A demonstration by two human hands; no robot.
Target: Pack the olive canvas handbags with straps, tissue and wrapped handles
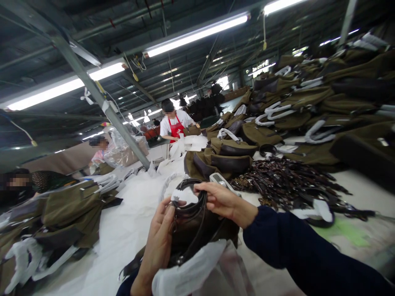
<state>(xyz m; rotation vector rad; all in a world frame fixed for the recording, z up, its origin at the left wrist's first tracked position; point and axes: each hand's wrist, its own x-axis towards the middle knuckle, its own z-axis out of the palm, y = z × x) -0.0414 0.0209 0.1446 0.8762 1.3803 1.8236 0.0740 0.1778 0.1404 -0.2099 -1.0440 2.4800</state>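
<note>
A coiled dark leather strap (189, 212) is held up in front of me between both hands, with a piece of white paper in the coil. My left hand (161, 234) grips the coil's left side, thumb toward me. At the upper right of the coil, my right hand (220, 200) pinches the strap with bent fingers. A length of strap hangs down over a dark brown and olive bag (226, 230) directly below. A handle in white wrapping (188, 269) curves across the near side of that bag, and the hands hide part of it.
Dark straps with metal fittings lie heaped (286, 181) on the right, near a grey-white device (220, 179). Olive bags are piled high (293, 119) behind them; more bags (68, 209) lie left. White sheets (123, 222) cover the table. A co-worker in a red apron (176, 126) stands beyond.
</note>
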